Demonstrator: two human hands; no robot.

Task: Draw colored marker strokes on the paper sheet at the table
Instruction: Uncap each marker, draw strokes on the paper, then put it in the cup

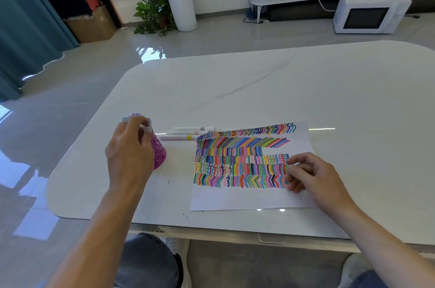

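Pink lattice cup (160,156) holding markers (134,115), left hand (128,153) pinching one

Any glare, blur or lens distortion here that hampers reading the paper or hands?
Head view: wide-angle bows the table edge; glare spots lie beside the paper sheet, none over the strokes; left hand, fingers on a marker in the pink cup, and right hand look slightly soft but readable.

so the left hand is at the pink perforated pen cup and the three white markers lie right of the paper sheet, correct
No. In the head view the three white markers lie by the far left corner of the white paper sheet, next to the pink perforated pen cup, not on its right. The left hand is at that cup.
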